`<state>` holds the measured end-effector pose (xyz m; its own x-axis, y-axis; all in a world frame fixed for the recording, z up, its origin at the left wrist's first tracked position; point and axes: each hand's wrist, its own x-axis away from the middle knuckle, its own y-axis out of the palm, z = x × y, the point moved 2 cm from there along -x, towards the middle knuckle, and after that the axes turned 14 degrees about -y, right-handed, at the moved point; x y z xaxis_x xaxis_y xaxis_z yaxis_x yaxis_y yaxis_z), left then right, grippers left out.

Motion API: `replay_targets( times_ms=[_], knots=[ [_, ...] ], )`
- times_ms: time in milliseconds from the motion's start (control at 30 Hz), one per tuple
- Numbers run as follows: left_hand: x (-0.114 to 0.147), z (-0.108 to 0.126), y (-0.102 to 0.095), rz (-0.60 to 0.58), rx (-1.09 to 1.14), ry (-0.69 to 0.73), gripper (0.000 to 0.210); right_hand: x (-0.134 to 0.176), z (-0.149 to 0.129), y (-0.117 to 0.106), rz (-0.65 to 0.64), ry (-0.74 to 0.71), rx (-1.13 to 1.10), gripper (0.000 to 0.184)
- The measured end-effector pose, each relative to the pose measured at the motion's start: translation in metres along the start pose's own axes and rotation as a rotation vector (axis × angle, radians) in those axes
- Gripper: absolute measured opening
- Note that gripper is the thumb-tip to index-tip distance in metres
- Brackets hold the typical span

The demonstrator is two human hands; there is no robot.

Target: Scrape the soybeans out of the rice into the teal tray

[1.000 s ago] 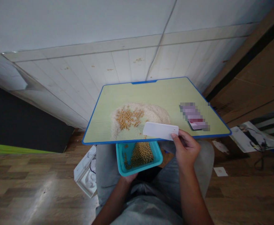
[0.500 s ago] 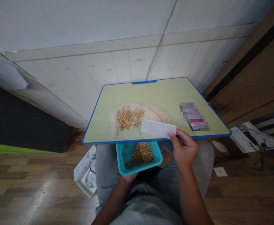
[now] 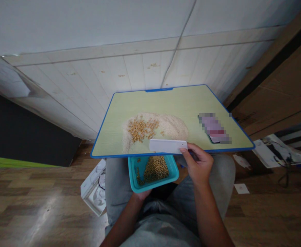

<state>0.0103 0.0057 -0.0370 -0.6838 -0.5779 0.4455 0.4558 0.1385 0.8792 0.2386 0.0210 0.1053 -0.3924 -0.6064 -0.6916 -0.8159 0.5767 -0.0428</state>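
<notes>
Between the thumb and fingers of my right hand [image 3: 199,163] is one end of a flat white plastic scraper [image 3: 167,146]. It extends left, low over the near edge of a pale green table [image 3: 140,100] with a blue rim. Just beyond it lie yellow soybeans [image 3: 138,129] on and beside a spread of white rice-like grains [image 3: 175,124]. My left hand [image 3: 143,195] holds a turquoise plastic basket [image 3: 175,173] from below, under the table's near edge; its fingers are mostly hidden. A heap of soybeans [image 3: 157,168] fills the basket's right part.
A phone [image 3: 213,127], blurred out, lies on the table's right side. Behind the table is a white panelled wall [image 3: 135,72] with a cable. An open white box [image 3: 95,192] stands on the floor at left; cardboard [image 3: 284,75] rises at right.
My right hand has moved the scraper left and toward me, nearer the table's edge. A few soybeans now show beyond it. The basket and my left hand have stayed in place.
</notes>
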Motion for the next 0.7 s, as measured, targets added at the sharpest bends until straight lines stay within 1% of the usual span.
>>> replay_targets(
  times_ms=[100,167,233,300,333,367,433,533,600,667,700],
  knots=[
    [0.001,0.001,0.004,-0.007,0.012,0.009,0.074,0.0,-0.002,0.0,-0.026,-0.008,-0.027,0.006],
    [0.002,0.001,0.009,0.0,0.025,0.005,0.074,0.0,-0.001,-0.001,-0.008,0.0,-0.033,0.006],
    [0.003,0.001,0.014,0.035,0.048,0.006,0.074,0.001,0.002,-0.003,0.067,0.027,-0.008,0.009],
    [0.004,0.001,0.018,0.1,0.079,0.003,0.074,0.002,0.005,-0.004,0.144,0.062,0.029,0.015],
    [0.005,0.001,0.019,0.136,0.094,0.003,0.073,0.002,0.005,-0.004,0.161,0.074,0.039,0.016],
    [0.006,0.002,0.021,0.167,0.108,0.0,0.073,0.003,0.004,-0.004,0.156,0.079,0.039,0.017],
    [0.008,0.002,0.024,0.204,0.131,-0.007,0.071,0.004,-0.001,-0.001,0.096,0.069,0.021,0.014],
    [0.008,0.003,0.027,0.199,0.159,-0.02,0.071,0.007,-0.01,0.006,-0.021,0.045,-0.007,0.008],
    [0.008,0.003,0.029,0.188,0.17,-0.023,0.073,0.009,-0.013,0.009,-0.074,0.039,-0.005,0.007],
    [0.008,0.003,0.028,0.194,0.16,-0.02,0.073,0.01,-0.01,0.008,-0.081,0.047,0.023,0.008],
    [0.009,0.003,0.028,0.215,0.135,-0.017,0.072,0.011,-0.006,0.006,-0.066,0.058,0.046,0.009]
  ],
)
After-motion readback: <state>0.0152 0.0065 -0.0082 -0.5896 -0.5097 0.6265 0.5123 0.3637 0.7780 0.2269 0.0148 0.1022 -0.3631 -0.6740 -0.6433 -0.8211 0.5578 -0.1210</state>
